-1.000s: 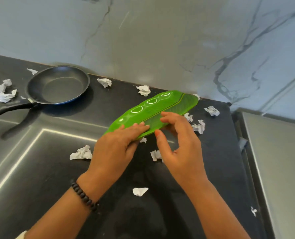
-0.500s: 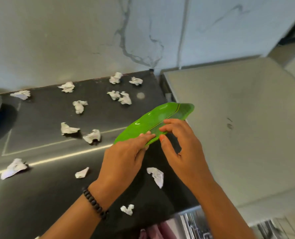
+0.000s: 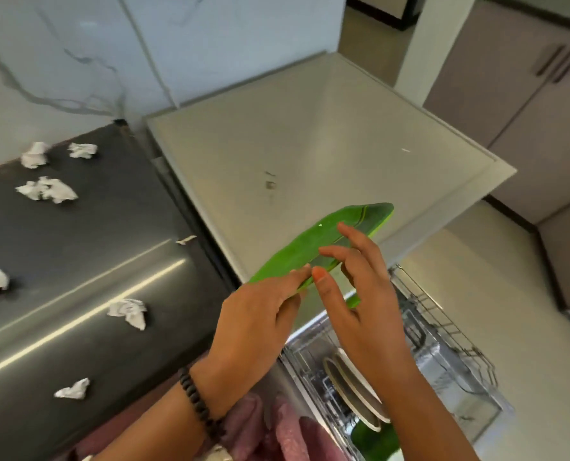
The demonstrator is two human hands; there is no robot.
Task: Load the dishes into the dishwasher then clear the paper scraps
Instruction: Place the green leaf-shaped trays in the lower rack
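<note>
- Paper scraps [image 3: 128, 312] are lying scattered on the dark counter [image 3: 77, 261], well to the left of the fingers and waiting for the task's second stage; none is touching either hand.
- The left hand [image 3: 253, 327] is pinching the near end of the green plate [image 3: 323, 247], thumb on top and fingers curled beneath, apparently taking the weight.
- The plate is hanging in the air, tilted with its far end raised, reaching up and away from the fingertips over the pale worktop [image 3: 310, 154]; judging by the angle, it is being turned for sliding into a slot edge-on.
- The right hand [image 3: 360, 294] is steadying the plate's right edge with nearly straight, spread fingers laid along the rim and the thumb near the left thumb, guiding more than clamping.
- The dishwasher rack [image 3: 443, 331] is standing pulled out below and right of the fingers, with two pale plates [image 3: 353, 384] already standing on edge, and another green item [image 3: 373, 440] below them, too cropped to identify.
</note>
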